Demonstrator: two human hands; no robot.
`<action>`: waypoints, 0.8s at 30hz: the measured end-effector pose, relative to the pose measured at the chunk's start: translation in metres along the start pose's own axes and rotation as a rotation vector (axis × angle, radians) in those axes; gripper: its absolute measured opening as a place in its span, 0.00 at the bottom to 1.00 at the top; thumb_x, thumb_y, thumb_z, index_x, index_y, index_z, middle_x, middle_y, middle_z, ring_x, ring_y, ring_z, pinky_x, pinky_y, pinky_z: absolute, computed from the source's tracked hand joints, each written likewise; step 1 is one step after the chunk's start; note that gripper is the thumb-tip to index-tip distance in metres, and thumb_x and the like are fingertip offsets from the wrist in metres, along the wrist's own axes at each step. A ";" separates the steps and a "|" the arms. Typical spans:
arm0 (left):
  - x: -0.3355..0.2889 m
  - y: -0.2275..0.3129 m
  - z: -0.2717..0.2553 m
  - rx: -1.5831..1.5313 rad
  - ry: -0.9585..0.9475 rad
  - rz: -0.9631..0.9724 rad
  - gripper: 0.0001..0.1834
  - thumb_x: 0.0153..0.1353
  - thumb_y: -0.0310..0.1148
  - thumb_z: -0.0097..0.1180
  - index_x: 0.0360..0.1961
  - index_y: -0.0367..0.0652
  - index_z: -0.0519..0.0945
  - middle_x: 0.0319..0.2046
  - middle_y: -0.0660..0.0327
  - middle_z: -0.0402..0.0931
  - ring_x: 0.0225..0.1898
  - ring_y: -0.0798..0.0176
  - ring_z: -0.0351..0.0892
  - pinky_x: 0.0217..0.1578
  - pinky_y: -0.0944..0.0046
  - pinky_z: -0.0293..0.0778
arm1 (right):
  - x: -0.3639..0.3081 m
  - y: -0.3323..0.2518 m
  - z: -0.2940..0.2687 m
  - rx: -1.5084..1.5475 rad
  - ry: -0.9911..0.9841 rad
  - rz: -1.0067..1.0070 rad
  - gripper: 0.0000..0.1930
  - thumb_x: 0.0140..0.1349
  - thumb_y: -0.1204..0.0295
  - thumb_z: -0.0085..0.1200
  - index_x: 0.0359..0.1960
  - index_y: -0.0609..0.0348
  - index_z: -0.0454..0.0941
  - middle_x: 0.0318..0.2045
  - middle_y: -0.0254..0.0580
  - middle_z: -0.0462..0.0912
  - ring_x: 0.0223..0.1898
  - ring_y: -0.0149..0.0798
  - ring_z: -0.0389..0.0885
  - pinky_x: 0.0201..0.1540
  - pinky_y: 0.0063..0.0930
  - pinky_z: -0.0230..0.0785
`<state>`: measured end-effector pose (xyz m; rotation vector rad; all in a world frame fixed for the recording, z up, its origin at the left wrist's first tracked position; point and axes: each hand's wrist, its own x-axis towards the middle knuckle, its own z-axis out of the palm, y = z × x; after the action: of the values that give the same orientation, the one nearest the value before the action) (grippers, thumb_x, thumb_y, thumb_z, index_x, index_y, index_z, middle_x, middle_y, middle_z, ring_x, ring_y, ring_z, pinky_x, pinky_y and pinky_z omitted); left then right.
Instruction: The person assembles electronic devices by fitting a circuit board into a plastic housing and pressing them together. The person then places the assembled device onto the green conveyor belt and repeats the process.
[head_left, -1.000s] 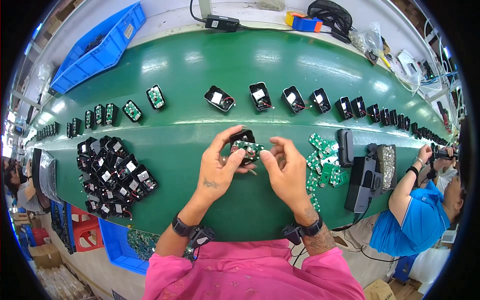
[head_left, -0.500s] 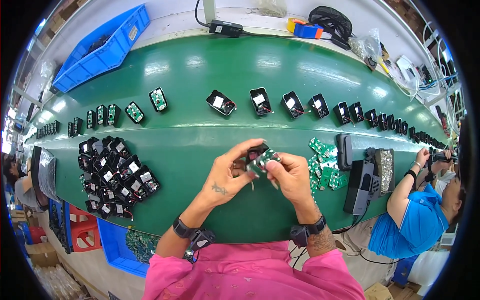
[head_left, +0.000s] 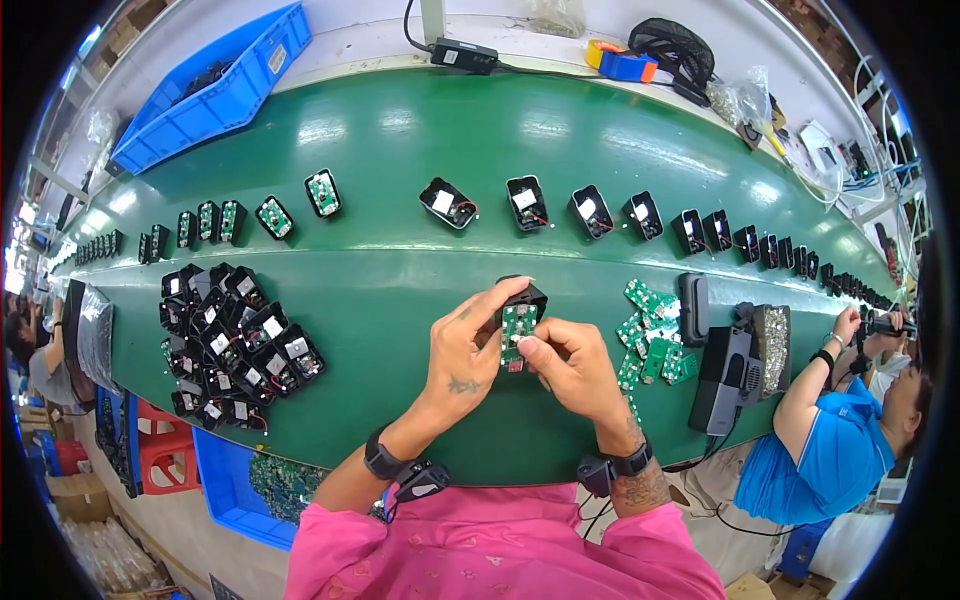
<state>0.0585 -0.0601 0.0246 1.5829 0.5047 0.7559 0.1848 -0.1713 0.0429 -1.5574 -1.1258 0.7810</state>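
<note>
Close to the front of the green bench, my left hand is closed around a small black plastic case. A green circuit board lies upright in front of that case, pinched by my right hand, thumb on its face. How far the board sits inside the case cannot be made out. Loose green circuit boards lie to the right of my right hand. A heap of black cases with white parts and wires is left of my hands. Beyond, open cases stand in a row; those at left hold boards.
At right are a grey-black device, a black oblong case and a tray of small metal parts. A blue bin stands far left, a power adapter at the back. Co-workers sit at both sides, one in a blue shirt.
The circuit board has turned from slanted to upright, its component side facing me, and now lines up with the black case. Both hands stay close together; the view has shifted slightly.
</note>
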 end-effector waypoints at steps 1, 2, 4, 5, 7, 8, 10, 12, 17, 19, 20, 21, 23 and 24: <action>0.000 0.004 0.001 0.055 0.006 0.029 0.27 0.58 0.15 0.53 0.60 0.42 0.77 0.47 0.56 0.82 0.39 0.71 0.81 0.39 0.69 0.77 | -0.001 -0.002 0.002 0.105 0.028 0.074 0.14 0.68 0.68 0.57 0.25 0.64 0.77 0.14 0.33 0.74 0.17 0.24 0.69 0.20 0.24 0.60; 0.000 0.007 0.001 0.110 0.011 0.057 0.25 0.61 0.14 0.50 0.60 0.39 0.76 0.48 0.56 0.81 0.43 0.70 0.80 0.45 0.68 0.77 | -0.001 -0.004 0.003 0.210 0.056 0.148 0.15 0.69 0.68 0.56 0.24 0.64 0.76 0.13 0.31 0.73 0.16 0.22 0.69 0.19 0.21 0.59; -0.001 0.006 0.002 0.119 0.034 0.073 0.25 0.61 0.14 0.48 0.61 0.38 0.76 0.48 0.56 0.81 0.44 0.69 0.80 0.46 0.67 0.77 | -0.001 -0.005 0.004 0.115 0.097 0.102 0.15 0.69 0.68 0.56 0.24 0.64 0.76 0.13 0.31 0.74 0.15 0.22 0.69 0.19 0.21 0.59; -0.001 0.005 0.002 0.129 0.056 0.088 0.26 0.62 0.14 0.47 0.62 0.37 0.75 0.48 0.55 0.81 0.45 0.69 0.80 0.47 0.67 0.76 | -0.001 -0.005 0.005 0.022 0.138 0.055 0.16 0.69 0.68 0.56 0.24 0.64 0.76 0.13 0.31 0.74 0.15 0.22 0.69 0.19 0.21 0.59; 0.000 0.002 0.001 0.100 0.025 0.066 0.27 0.62 0.13 0.45 0.63 0.37 0.73 0.49 0.55 0.80 0.45 0.69 0.80 0.47 0.67 0.76 | 0.000 0.002 0.009 -0.052 0.191 -0.002 0.16 0.69 0.68 0.57 0.23 0.64 0.76 0.13 0.31 0.74 0.15 0.23 0.69 0.19 0.22 0.59; 0.001 0.001 0.000 0.071 -0.010 0.045 0.28 0.62 0.13 0.44 0.64 0.37 0.71 0.50 0.55 0.80 0.44 0.69 0.80 0.48 0.67 0.76 | 0.000 0.004 0.011 -0.126 0.247 -0.060 0.16 0.68 0.68 0.57 0.23 0.64 0.76 0.13 0.31 0.74 0.15 0.23 0.69 0.19 0.23 0.59; 0.004 0.003 -0.006 -0.015 -0.094 0.010 0.29 0.61 0.13 0.44 0.66 0.37 0.69 0.51 0.55 0.79 0.45 0.67 0.81 0.49 0.67 0.76 | 0.000 0.001 0.011 -0.149 0.284 -0.053 0.14 0.68 0.68 0.58 0.25 0.64 0.77 0.13 0.36 0.73 0.15 0.25 0.67 0.18 0.26 0.58; 0.005 0.005 -0.008 -0.102 -0.178 -0.025 0.31 0.61 0.13 0.45 0.67 0.38 0.67 0.52 0.54 0.79 0.45 0.65 0.81 0.50 0.66 0.76 | 0.001 0.000 0.009 -0.174 0.322 -0.046 0.13 0.67 0.68 0.59 0.26 0.64 0.79 0.13 0.41 0.72 0.15 0.27 0.66 0.18 0.30 0.57; 0.001 0.007 -0.008 -0.212 -0.104 -0.224 0.21 0.65 0.24 0.58 0.59 0.37 0.72 0.53 0.52 0.75 0.45 0.61 0.82 0.41 0.65 0.83 | 0.000 0.008 0.014 -0.386 0.373 -0.195 0.17 0.64 0.68 0.61 0.19 0.62 0.73 0.13 0.43 0.72 0.13 0.42 0.70 0.18 0.33 0.58; 0.001 0.008 -0.009 -0.200 -0.080 -0.229 0.19 0.65 0.25 0.58 0.57 0.38 0.72 0.52 0.53 0.75 0.45 0.63 0.82 0.39 0.66 0.83 | 0.000 0.011 0.015 -0.459 0.370 -0.210 0.19 0.63 0.68 0.62 0.17 0.60 0.70 0.12 0.42 0.72 0.13 0.47 0.71 0.17 0.36 0.59; 0.000 0.009 -0.010 -0.187 -0.053 -0.235 0.17 0.66 0.27 0.59 0.55 0.38 0.73 0.51 0.53 0.76 0.45 0.64 0.81 0.37 0.67 0.84 | 0.001 0.012 0.015 -0.509 0.363 -0.210 0.16 0.63 0.68 0.62 0.21 0.61 0.73 0.14 0.42 0.74 0.13 0.45 0.72 0.18 0.35 0.61; -0.001 0.006 -0.009 -0.187 -0.052 -0.236 0.17 0.66 0.27 0.59 0.55 0.38 0.73 0.51 0.53 0.76 0.45 0.64 0.81 0.37 0.67 0.84 | 0.001 0.012 0.015 -0.559 0.356 -0.210 0.13 0.62 0.68 0.63 0.25 0.61 0.75 0.15 0.42 0.76 0.14 0.43 0.73 0.18 0.34 0.63; -0.003 0.000 -0.008 -0.175 -0.021 -0.057 0.17 0.66 0.26 0.59 0.55 0.39 0.74 0.52 0.52 0.76 0.46 0.62 0.82 0.39 0.66 0.83 | 0.003 0.005 0.014 -0.380 0.300 -0.113 0.10 0.62 0.71 0.62 0.34 0.64 0.77 0.21 0.42 0.79 0.19 0.38 0.77 0.24 0.31 0.68; -0.003 0.000 -0.009 -0.176 -0.021 -0.056 0.17 0.66 0.26 0.59 0.55 0.39 0.74 0.52 0.52 0.76 0.46 0.62 0.82 0.39 0.66 0.83 | 0.004 0.002 0.014 -0.201 0.243 -0.015 0.12 0.62 0.74 0.62 0.43 0.67 0.78 0.27 0.43 0.83 0.24 0.33 0.81 0.29 0.28 0.74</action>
<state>0.0502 -0.0562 0.0240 1.4060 0.4529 0.7211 0.1742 -0.1630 0.0372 -1.7557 -1.0586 0.4634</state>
